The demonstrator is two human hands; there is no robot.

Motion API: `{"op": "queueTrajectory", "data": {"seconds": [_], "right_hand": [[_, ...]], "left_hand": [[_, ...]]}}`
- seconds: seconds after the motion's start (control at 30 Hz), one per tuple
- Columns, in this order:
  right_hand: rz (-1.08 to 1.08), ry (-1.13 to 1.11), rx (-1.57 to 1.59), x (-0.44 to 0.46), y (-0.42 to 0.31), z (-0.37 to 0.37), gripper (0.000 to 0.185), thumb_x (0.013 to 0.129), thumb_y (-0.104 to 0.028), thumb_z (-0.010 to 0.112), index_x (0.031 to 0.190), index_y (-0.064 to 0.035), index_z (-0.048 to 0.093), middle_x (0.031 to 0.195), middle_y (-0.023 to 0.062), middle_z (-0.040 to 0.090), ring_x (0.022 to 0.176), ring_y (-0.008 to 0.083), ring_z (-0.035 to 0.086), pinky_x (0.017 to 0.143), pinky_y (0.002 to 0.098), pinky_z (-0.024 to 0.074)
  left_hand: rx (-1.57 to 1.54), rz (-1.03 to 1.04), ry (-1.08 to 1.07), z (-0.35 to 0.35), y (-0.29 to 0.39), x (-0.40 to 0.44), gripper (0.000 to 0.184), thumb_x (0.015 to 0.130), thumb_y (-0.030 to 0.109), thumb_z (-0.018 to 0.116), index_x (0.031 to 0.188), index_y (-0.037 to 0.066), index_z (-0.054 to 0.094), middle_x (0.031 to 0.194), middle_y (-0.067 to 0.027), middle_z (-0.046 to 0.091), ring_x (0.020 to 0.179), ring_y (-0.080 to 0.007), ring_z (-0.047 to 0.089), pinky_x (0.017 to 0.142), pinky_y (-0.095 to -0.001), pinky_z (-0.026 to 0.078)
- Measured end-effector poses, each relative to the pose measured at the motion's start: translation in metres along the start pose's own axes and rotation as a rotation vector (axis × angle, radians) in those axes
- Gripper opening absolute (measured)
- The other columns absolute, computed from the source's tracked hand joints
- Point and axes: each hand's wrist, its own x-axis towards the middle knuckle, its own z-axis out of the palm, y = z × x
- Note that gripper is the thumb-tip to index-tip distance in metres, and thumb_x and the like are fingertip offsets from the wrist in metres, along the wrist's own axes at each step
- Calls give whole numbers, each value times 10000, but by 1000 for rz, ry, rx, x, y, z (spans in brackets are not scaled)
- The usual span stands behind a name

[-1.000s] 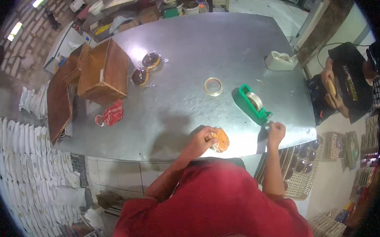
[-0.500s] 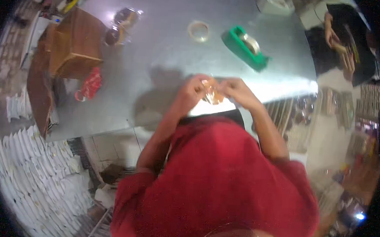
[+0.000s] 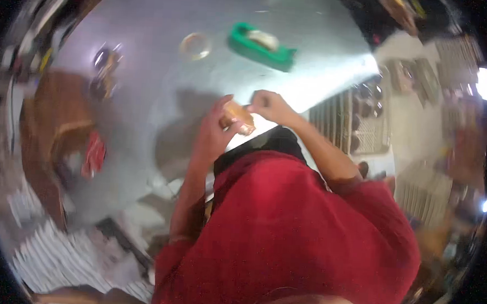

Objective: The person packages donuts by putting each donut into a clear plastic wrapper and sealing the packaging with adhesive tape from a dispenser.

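Observation:
A small orange-brown packet [image 3: 238,117] with shiny clear wrapping is held above the near edge of the metal table [image 3: 149,64]. My left hand [image 3: 214,131] is closed round its left side, thumb across the lower front. At the packet's upper right edge, the fingers of my right hand [image 3: 274,108] are pinched together. Blur hides the exact contact there. Beyond my hands lie a green tape dispenser [image 3: 262,49] with a roll in it and a loose roll of clear tape [image 3: 195,46].
At left stand an open brown cardboard box [image 3: 64,104] and a red packet [image 3: 93,155]. Dark wrapped items [image 3: 104,70] lie behind them. Crates [image 3: 361,111] stand at right. Another person's hand [image 3: 399,14] shows top right, an arm [image 3: 82,296] bottom left.
The view has turned, so the table things sit further left. My right hand has drawn slightly back to the packet's edge, while my left hand keeps its hold. An arm has appeared bottom left.

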Motion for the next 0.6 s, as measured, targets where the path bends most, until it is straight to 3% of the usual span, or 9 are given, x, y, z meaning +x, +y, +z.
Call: {"op": "queueTrajectory", "data": {"seconds": [0.07, 0.13, 0.2, 0.27, 0.4, 0.43, 0.47, 0.53, 0.6], "right_hand": [[82, 28, 675, -22, -18, 3, 513, 919, -483, 673, 1166, -36, 628, 1050, 98, 676, 942, 166, 626, 875, 331, 503], [36, -233, 1304, -40, -20, -3, 686, 969, -589, 518, 1371, -33, 503, 1324, 149, 589, 1197, 237, 579, 1049, 397, 450], [26, -181, 1444, -69, -13, -29, 731, 963, -624, 485, 1390, -30, 488, 1352, 156, 573, 1229, 260, 564, 1064, 419, 441], [19, -224, 1714, -87, -5, -61, 823, 950, -694, 420, 1428, -25, 459, 1408, 171, 540, 1292, 305, 535, 1094, 464, 422], [-168, 57, 1793, -174, 28, -150, 913, 922, -762, 360, 1468, -32, 417, 1424, 178, 527, 1296, 328, 528, 1098, 508, 408], [-180, 206, 1784, -198, 50, -170, 916, 919, -768, 357, 1461, -32, 424, 1401, 178, 545, 1293, 329, 530, 1096, 524, 407], [-180, 358, 1768, -219, 77, -188, 920, 915, -773, 355, 1454, -32, 431, 1379, 179, 564, 1289, 330, 533, 1094, 540, 405], [-233, 512, 1804, -256, 163, -209, 915, 902, -789, 341, 1458, -68, 438, 1471, 195, 471, 1345, 341, 474, 1139, 597, 319], [-192, 693, 1791, -282, 236, -225, 859, 912, -775, 365, 1435, -103, 478, 1437, 150, 514, 1304, 329, 506, 1118, 589, 343]], "left_hand": [[103, 99, -114, 25, 55, 15, 583, 831, 126, 739, 1365, 86, 508, 1081, -132, 648, 944, -247, 625, 805, -376, 513], [211, 201, -200, 44, 111, 27, 624, 821, 129, 747, 1388, 80, 489, 1120, -138, 637, 973, -266, 616, 841, -382, 514], [223, 543, -222, 61, 148, 36, 599, 902, 93, 682, 1439, 48, 422, 1233, -131, 607, 1004, -228, 592, 902, -360, 482], [67, 568, -182, 79, 155, 47, 590, 912, 97, 676, 1442, 35, 424, 1234, -140, 608, 1001, -225, 592, 917, -361, 480], [-120, 476, -74, 111, 146, 60, 512, 940, 110, 662, 1403, -5, 474, 1187, -142, 628, 992, -197, 595, 941, -346, 478], [-128, 338, -80, 119, 145, 59, 471, 948, 108, 653, 1381, -1, 503, 1164, -123, 640, 984, -177, 597, 933, -328, 480], [-136, 194, -84, 125, 143, 62, 432, 956, 107, 644, 1359, 4, 532, 1141, -104, 652, 975, -157, 599, 925, -311, 483], [-114, 153, -112, 151, 142, 68, 412, 963, 110, 637, 1349, 3, 542, 1122, -95, 658, 968, -150, 600, 915, -304, 485], [-58, 49, -104, 169, 142, 65, 373, 976, 116, 622, 1327, 3, 564, 1085, -76, 670, 954, -137, 603, 896, -292, 489]]}}
